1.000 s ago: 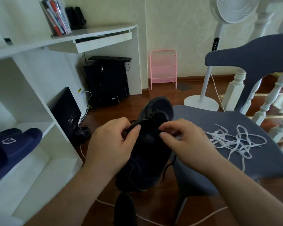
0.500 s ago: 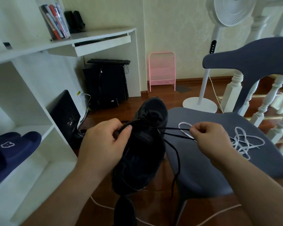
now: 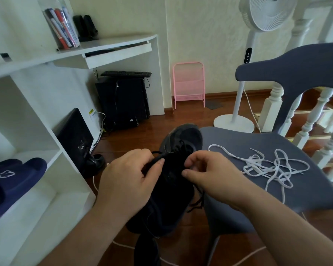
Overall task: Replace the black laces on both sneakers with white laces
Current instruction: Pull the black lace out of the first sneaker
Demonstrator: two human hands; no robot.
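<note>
Back from its pull toward the chair, the right hand [image 3: 210,176] pinches black lace at the eyelets, low in centre frame. Thumb clamping a lace loop, the left hand [image 3: 131,175] grips the black sneaker [image 3: 173,181], steadying it for unthreading. White laces [image 3: 267,166] wait tangled on the chair seat [image 3: 306,189], right.

Two bare forearms, no sleeves. Left hand [image 3: 127,181] and right hand [image 3: 210,175] ungloved, without rings, watch or bands. Short, unpainted nails.

Black sneaker [image 3: 173,189] (toe away), held aloft
</note>
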